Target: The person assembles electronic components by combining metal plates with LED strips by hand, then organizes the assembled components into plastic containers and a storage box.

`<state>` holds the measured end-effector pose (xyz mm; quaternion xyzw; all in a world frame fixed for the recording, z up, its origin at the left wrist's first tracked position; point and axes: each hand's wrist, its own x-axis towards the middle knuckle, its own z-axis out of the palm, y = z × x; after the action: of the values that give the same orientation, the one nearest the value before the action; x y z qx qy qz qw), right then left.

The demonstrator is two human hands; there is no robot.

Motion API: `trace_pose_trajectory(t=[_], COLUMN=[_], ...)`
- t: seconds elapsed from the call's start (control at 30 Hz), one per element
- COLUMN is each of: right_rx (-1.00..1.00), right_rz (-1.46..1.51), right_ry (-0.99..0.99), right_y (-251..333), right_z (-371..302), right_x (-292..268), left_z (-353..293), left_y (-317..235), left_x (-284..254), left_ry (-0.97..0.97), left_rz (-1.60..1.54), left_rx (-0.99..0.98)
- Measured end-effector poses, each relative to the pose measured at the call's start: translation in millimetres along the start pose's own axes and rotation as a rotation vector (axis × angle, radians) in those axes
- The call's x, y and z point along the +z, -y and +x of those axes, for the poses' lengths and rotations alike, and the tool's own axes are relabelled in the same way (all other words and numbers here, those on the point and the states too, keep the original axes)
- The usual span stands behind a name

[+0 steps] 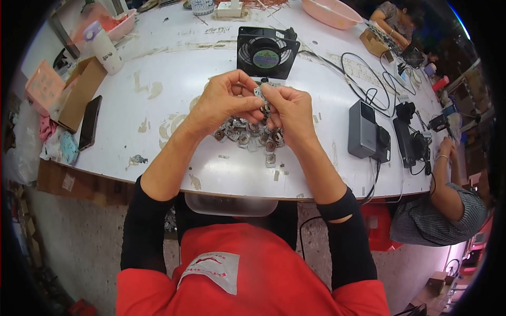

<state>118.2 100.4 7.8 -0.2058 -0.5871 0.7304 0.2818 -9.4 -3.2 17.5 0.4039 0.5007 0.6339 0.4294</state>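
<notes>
A small silvery metal part (258, 91) is pinched between my two hands, above a pile of similar pieces. Thumb and fingers of my left hand (220, 101) close on its left side. My right hand (291, 109) grips it from the right, thumb on top. Much of the part hides behind the fingertips. Below lies the heap of small metal parts (244, 138), some with round brown centres, spread on the white table (237, 176). Just beyond my hands stands a black square fan (266, 51).
On the left are a phone (90, 122), a cardboard box (81, 95) and a white bottle (103, 48). A grey power unit (361, 130) and cables lie right. A pink basin (332, 13) sits at the far edge. Other people work at the right. A clear tray (231, 204) is under the front edge.
</notes>
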Motion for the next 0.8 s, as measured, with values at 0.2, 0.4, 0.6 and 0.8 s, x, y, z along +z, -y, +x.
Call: trace_pose_trajectory(t=[0.2,0.4,0.6,0.8], right_rx=[-0.030,-0.059,-0.101,-0.112], right_rz=[0.003,0.034,-0.027,-0.194], right_ry=[-0.128,-0.197,-0.165,-0.167], right_y=[2,8,7,5], right_z=[-2,-1,2,1], right_x=[9,-4,2,-3], left_z=[0,-19,-33,-13], left_y=[-3,-26,7,32], left_x=[-9,-58,-111,-75], left_ry=[-0.084,-0.412,-0.440,-0.299], left_rz=[-0.035,0.436,0.803,1.086], left_rx=[0.009,0.076,-0.102,0.059])
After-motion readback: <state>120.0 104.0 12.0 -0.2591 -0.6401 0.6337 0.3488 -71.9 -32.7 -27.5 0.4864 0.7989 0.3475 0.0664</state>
